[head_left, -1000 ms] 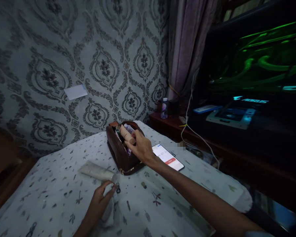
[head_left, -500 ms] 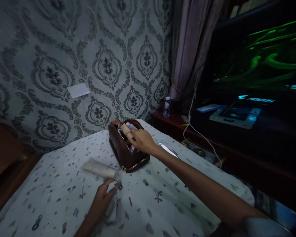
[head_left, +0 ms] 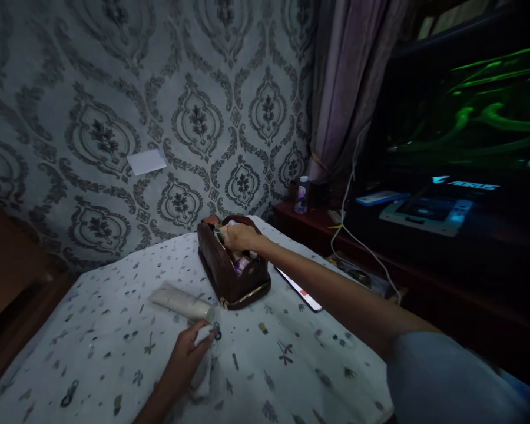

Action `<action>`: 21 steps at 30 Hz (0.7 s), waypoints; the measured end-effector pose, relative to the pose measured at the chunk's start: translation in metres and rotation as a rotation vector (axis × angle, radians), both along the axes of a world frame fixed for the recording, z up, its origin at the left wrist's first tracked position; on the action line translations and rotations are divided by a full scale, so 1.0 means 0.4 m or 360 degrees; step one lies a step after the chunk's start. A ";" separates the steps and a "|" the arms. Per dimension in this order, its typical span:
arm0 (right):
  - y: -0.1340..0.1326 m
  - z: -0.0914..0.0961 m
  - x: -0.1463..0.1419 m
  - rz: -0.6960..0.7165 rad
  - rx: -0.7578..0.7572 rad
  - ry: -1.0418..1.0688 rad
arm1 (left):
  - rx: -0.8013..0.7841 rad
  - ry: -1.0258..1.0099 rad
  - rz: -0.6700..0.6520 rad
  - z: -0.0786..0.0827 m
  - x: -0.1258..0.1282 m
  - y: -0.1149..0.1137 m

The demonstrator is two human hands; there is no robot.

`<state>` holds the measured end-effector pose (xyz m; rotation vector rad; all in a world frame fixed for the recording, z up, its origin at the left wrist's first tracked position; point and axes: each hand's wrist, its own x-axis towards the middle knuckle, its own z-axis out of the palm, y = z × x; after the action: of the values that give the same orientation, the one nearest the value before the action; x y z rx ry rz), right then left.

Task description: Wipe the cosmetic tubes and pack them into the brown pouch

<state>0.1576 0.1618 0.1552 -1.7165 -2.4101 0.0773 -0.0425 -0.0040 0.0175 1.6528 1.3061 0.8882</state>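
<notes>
My left hand is closed on a crumpled white cloth, which hangs down onto the table cover. Just behind that hand lies a pale, whitish tube. My right hand reaches into the open brown toiletry bag, its fingers bent downward. Whatever those fingers grip is hidden among the contents; something beige shows beside them. A small purple-and-white item sits in the front part of the bag, whose zipper is undone.
A lit phone lies right of the bag, partly under my right forearm. A patterned white cover spreads over the surface. Beyond, a bottle stands on a dark red ledge, near a white cable and a monitor.
My right hand has moved farther back and deeper into the bag, and more of the phone shows beneath the forearm. My left hand keeps its hold on the cloth.
</notes>
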 end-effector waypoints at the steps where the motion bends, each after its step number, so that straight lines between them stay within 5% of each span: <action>1: 0.013 -0.003 -0.005 0.0013 -0.0038 -0.0021 | -0.0001 0.0014 0.0000 -0.002 -0.001 0.001; 11: 0.032 -0.041 0.002 0.0196 -0.0001 -0.0214 | 0.0048 0.0035 -0.0060 -0.029 -0.010 0.013; 21: 0.047 -0.062 0.010 0.0120 0.0177 -0.0035 | 0.0050 -0.0216 0.0024 0.002 -0.006 0.007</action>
<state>0.1616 0.1805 0.1305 -1.5870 -2.4452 -0.0644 -0.0449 -0.0014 0.0184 1.5793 1.2190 1.0168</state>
